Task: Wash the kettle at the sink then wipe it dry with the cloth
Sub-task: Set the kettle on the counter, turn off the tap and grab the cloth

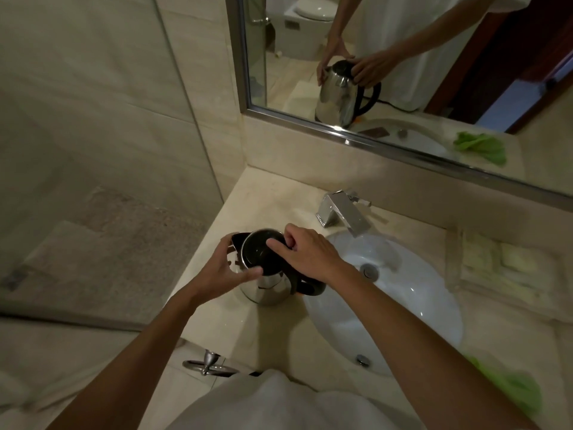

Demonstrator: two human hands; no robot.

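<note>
The steel kettle (266, 287) stands upright on the counter (279, 200) at the middle of the frame, just left of the sink (403, 305). Its open mouth faces up, spout toward the upper left, black handle toward the lower right. The left hand (226, 268) grips its spout side; the right hand (307, 256) pinches the rim. A green cloth (514, 389) lies at the lower right.

Both arms reach forward, bare to the elbow. The left hand (228, 268) is curled, with its thumb pointing right and its fingers spread round. The right hand (305, 254) is bent down at the wrist, its fingers pinching together.
</note>
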